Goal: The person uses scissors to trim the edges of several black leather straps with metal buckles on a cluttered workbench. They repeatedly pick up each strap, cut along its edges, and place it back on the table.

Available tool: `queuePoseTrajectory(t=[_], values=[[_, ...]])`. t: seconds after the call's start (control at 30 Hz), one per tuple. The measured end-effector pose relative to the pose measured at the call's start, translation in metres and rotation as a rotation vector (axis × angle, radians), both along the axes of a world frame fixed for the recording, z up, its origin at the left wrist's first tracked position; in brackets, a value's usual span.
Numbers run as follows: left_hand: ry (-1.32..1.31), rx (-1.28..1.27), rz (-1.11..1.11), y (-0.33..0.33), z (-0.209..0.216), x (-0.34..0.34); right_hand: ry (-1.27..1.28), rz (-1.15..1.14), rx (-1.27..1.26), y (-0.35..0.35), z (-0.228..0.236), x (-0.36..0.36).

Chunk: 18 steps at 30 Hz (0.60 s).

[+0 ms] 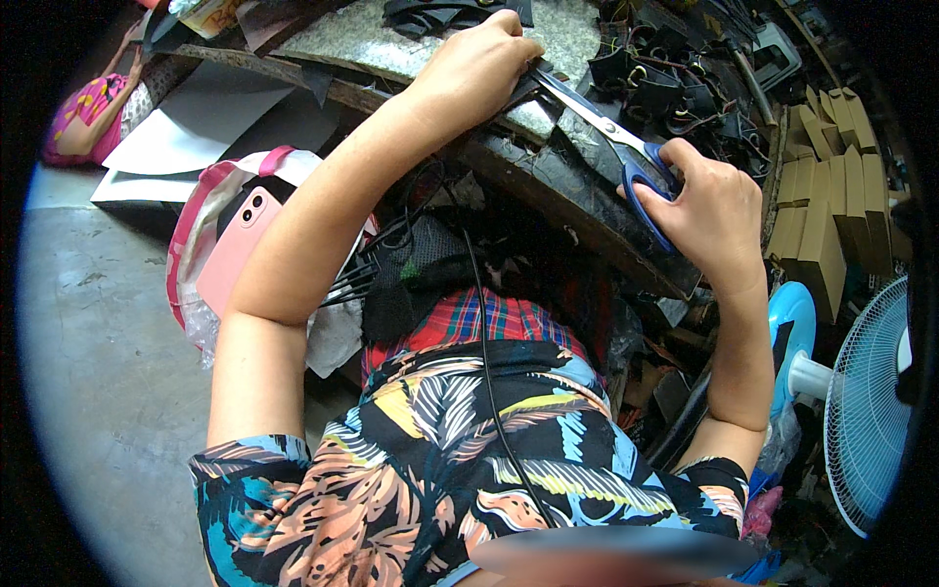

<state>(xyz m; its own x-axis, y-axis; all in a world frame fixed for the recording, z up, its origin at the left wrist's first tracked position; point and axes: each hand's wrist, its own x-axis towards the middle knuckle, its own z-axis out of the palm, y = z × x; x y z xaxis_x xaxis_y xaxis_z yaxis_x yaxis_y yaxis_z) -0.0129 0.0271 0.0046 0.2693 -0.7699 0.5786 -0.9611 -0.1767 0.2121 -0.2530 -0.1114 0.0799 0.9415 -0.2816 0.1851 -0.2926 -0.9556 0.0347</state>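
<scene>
My right hand (pixel 719 210) is closed on a pair of scissors (pixel 608 128) with blue handles, thumb and fingers in the loops. The handles are spread somewhat apart, and the blades point up and left toward my left hand (pixel 481 61). That hand is closed over the bench, its fingers pinching a dark strip (pixel 528 86) right by the blade tips. Most of the strip is hidden by the fingers. Just beyond my left hand, several black strap-like pieces (pixel 430 15) lie on the speckled stone top of the workbench (pixel 367 44).
Black looped straps (pixel 675 88) are heaped at the far right, near a hammer-like tool (pixel 751 86). Cardboard boxes (pixel 817 225) and a blue fan (pixel 866 401) stand right. Left are a bag with a pink phone (pixel 235 249), white sheets (pixel 196 122) and another person (pixel 93 122).
</scene>
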Motion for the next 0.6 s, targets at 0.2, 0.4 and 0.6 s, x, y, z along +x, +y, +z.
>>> queuePoseTrajectory(t=[0.2, 0.4, 0.6], values=[[0.007, -0.012, 0.045, -0.006, 0.001, 0.003, 0.027, 0.008, -0.068, 0.002, 0.017, 0.011], [-0.018, 0.086, 0.108, -0.005, -0.003, 0.001, 0.091, 0.031, -0.097, 0.003, 0.019, 0.018], [0.085, -0.076, 0.084, -0.004, 0.001, 0.003, 0.098, 0.054, -0.103, 0.003, 0.021, 0.019]])
